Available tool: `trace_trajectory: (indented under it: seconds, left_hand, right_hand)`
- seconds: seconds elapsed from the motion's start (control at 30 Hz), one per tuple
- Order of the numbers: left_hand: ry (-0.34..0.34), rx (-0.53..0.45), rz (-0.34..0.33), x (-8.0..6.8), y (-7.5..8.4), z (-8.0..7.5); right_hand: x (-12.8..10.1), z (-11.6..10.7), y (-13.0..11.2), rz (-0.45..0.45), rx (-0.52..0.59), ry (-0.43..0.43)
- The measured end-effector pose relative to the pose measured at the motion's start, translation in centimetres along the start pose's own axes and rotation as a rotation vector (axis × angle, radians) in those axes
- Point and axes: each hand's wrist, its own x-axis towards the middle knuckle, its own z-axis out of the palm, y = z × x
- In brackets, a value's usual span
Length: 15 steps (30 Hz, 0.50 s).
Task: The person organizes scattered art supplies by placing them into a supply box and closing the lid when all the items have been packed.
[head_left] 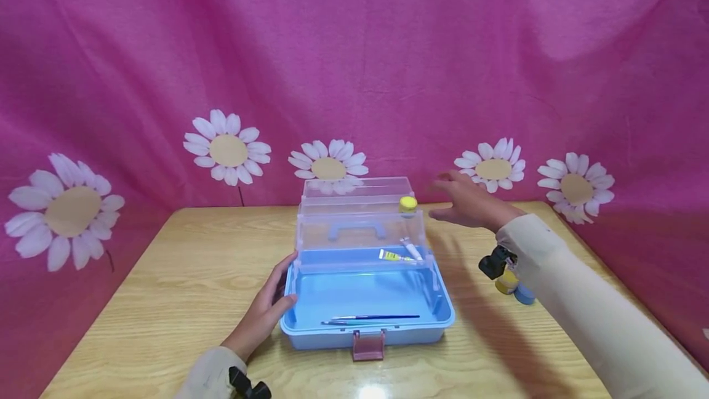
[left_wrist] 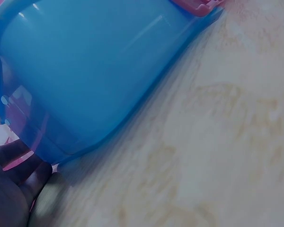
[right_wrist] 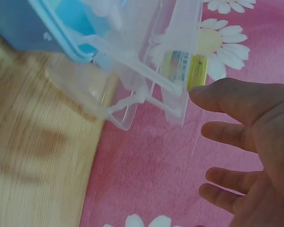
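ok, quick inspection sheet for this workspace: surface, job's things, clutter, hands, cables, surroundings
Surface: light wooden table, glare spot at the near edge.
Job's things: blue storage box open, clear tiered trays raised; yellow-capped jar in the upper tray, paint tubes in the lower one, paintbrushes on the box floor; pink latch at front.
Clutter: small yellow and blue paint pots on the table right of the box.
Hands: left hand rests against the box's left side; right hand open, in the air right of the trays, holding nothing.
Cables: nothing seen.
Surroundings: pink cloth backdrop with paper daisies.
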Motion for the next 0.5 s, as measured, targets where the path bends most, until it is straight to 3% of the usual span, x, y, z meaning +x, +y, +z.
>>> trace_trajectory:
  seconds: [0.3, 0.5]
  left_hand:
    - [0.002, 0.002, 0.005, 0.0, -0.1, -0.1]
    - [0.003, 0.0, 0.005, -0.1, -0.2, -0.1]
  right_hand:
    - [-1.7, 0.3, 1.0, -0.007, -0.046, 0.01]
    - [-2.8, 0.6, 1.4, -0.016, -0.019, 0.03]
